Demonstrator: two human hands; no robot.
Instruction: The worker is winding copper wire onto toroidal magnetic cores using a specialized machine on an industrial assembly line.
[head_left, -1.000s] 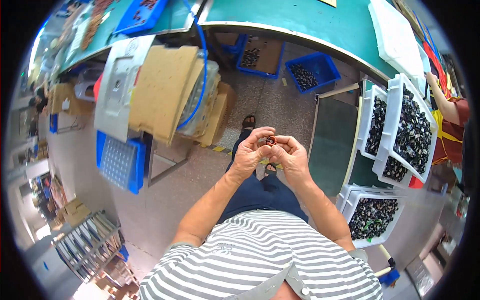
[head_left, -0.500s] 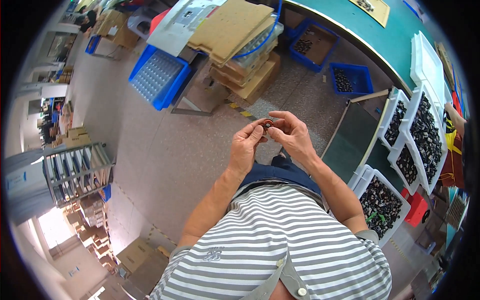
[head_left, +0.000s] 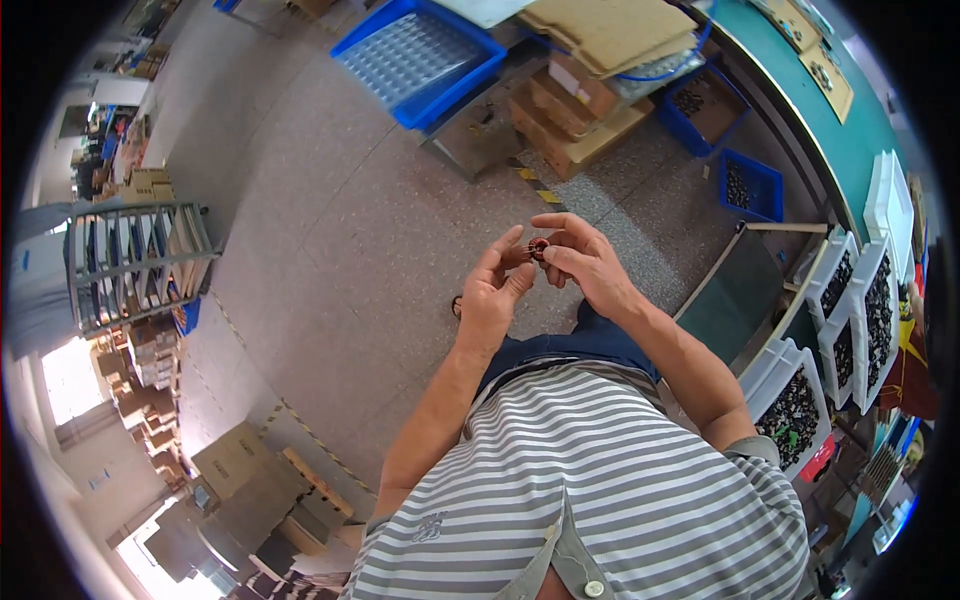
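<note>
A small ring-shaped coil (head_left: 538, 248) wound with reddish copper wire sits in front of my body, with thin wire leads pointing left. My right hand (head_left: 590, 265) pinches it between thumb and fingers. Close on the coil's left side is my left hand (head_left: 490, 300), its thumb and forefinger apart. Whether a left fingertip touches the leads is too small to tell.
At the right stand white trays (head_left: 838, 350) of small dark parts, beside a green-topped bench (head_left: 790, 60). Blue bins (head_left: 765, 208) lie on the floor beneath it. Ahead are a blue crate (head_left: 488, 62) and stacked cardboard (head_left: 590, 150). A rack (head_left: 140, 265) stands far left.
The left thumb and forefinger have parted from the coil, which stays in the right hand. The view has turned, so the bench and trays sit farther right.
</note>
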